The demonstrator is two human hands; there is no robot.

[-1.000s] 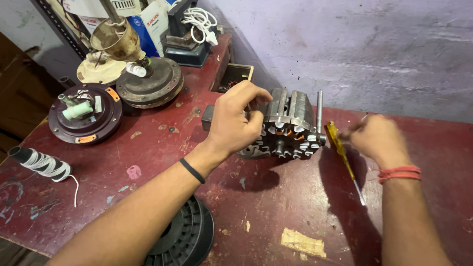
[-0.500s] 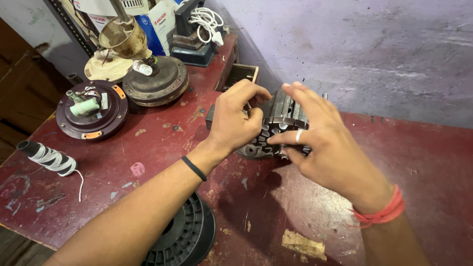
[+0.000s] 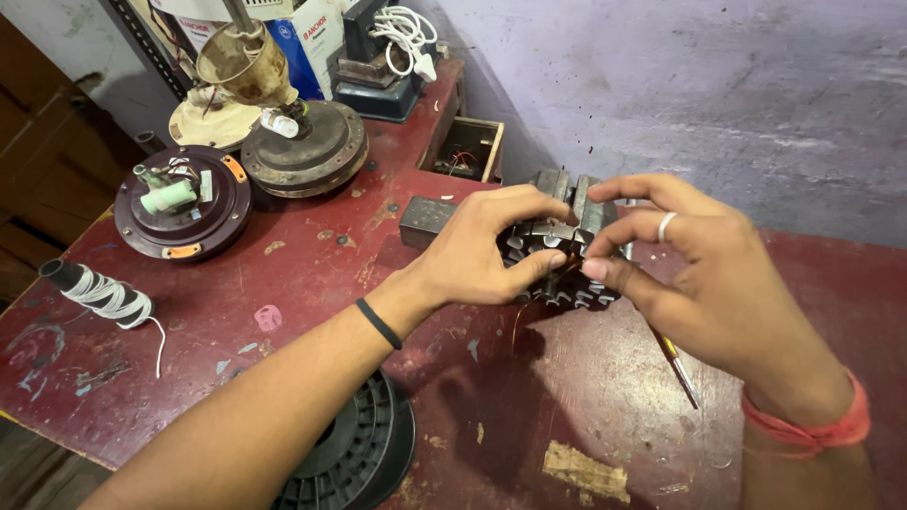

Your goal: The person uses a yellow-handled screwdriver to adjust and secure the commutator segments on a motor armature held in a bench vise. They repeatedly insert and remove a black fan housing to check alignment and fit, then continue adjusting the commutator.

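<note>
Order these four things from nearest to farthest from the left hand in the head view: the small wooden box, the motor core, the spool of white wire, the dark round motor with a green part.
1. Motor core: gripped by the left hand.
2. Small wooden box: just behind the hand, by the wall.
3. Dark round motor: farther left on the table.
4. Spool of white wire: at the far left edge.

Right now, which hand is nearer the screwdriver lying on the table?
Right. The right hand hangs just above the screwdriver; the left hand grips the stator's far side.
</note>
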